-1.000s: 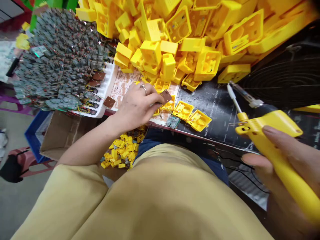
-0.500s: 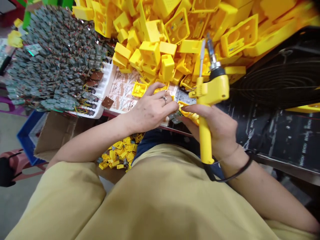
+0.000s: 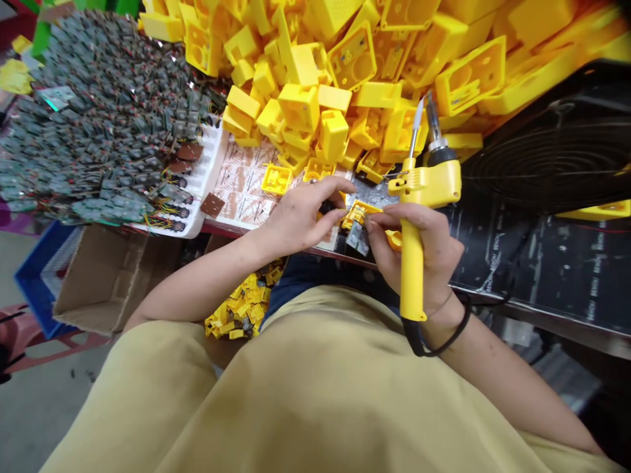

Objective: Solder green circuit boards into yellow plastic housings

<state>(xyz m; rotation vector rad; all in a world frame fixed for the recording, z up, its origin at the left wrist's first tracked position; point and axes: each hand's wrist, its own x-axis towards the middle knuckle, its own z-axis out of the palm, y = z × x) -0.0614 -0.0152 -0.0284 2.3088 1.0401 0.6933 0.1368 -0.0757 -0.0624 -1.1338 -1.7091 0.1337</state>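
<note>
Right hand [image 3: 436, 253], wrapped round a soldering tool [image 3: 413, 269], has joined the left hand [image 3: 298, 215] — grip unclear — at the yellow case [image 3: 353, 213] between them.

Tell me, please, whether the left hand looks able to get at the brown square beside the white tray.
Probably yes: the brown square lies uncovered, and nothing seems to block the left hand.

black worktop [image 3: 547, 276] | repeated white print, starts "BE", remainder unclear | pale sheet [image 3: 239, 198]: marks illegible

Yellow casing [image 3: 394, 240] partly behind right hand [image 3: 436, 253]
</note>
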